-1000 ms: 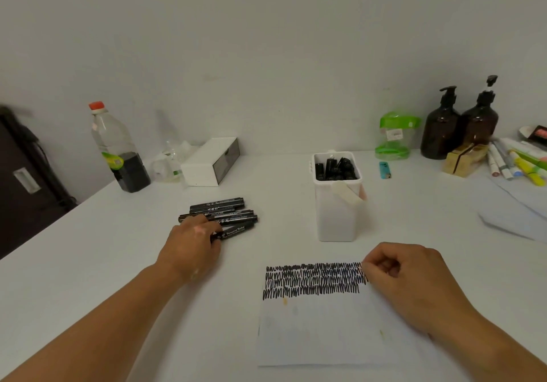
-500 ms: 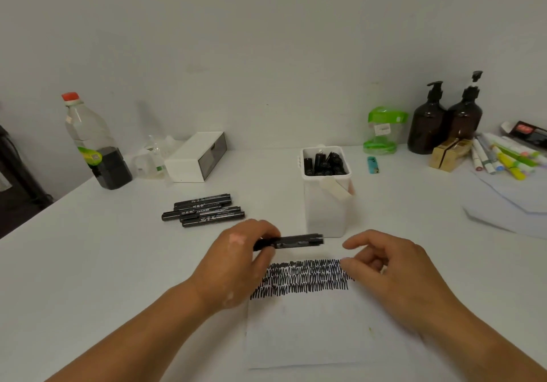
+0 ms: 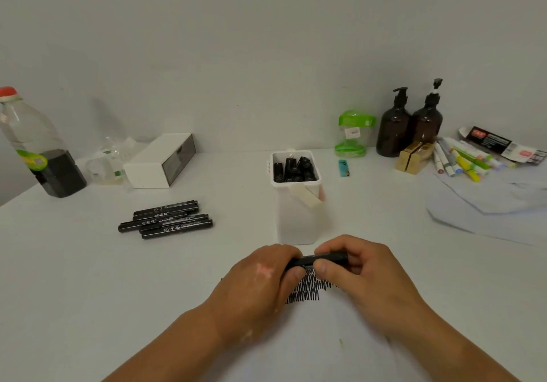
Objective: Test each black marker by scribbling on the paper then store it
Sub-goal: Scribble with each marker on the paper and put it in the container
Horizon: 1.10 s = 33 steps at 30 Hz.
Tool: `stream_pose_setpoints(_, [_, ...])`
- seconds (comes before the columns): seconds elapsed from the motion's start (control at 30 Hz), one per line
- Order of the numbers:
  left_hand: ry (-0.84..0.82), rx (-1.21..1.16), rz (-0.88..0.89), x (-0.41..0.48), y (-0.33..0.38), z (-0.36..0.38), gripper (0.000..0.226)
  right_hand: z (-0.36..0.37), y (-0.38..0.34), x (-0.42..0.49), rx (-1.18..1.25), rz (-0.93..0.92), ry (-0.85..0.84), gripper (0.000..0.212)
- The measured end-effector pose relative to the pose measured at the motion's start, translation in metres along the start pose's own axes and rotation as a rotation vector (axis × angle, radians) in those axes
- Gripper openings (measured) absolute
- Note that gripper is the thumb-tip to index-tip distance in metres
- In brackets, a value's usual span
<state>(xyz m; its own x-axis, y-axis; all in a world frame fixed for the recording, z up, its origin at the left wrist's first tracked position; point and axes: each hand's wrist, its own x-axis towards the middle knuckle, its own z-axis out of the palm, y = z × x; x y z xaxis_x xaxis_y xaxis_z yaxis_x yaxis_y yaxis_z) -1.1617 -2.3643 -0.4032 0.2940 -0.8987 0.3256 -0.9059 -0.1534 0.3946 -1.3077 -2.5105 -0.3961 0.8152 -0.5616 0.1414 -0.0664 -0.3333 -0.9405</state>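
Head view: left hand [image 3: 260,278] has carried one black marker [image 3: 307,260] from the pile [image 3: 165,219] to above the paper [image 3: 325,337] at the table's [image 3: 88,278] near edge. Right hand [image 3: 361,272], loose a moment ago, now pinches its other end; left fingers curl round the barrel. Likely uncapping next. White bin [image 3: 299,222] of stored markers mid-table. Plain wall, pump bottles [image 3: 411,127] along the far edge, right.

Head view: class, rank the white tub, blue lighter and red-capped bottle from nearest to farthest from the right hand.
1. White tub, just beyond the right hand.
2. Blue lighter, farther back, right.
3. Red-capped bottle, far left.
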Motion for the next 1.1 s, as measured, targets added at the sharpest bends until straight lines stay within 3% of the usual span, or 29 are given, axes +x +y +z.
stream_pose_setpoints(0.17, [0.002,-0.005,0.027,-0.009,-0.004,0.002,0.038,0.008,-0.003,-0.003,0.127,0.025,-0.025,0.015])
stream_pose_setpoints(1.1, [0.073,-0.074,0.026,-0.015,0.007,-0.007,0.050,0.013,-0.019,-0.010,0.306,-0.023,-0.070,0.005])
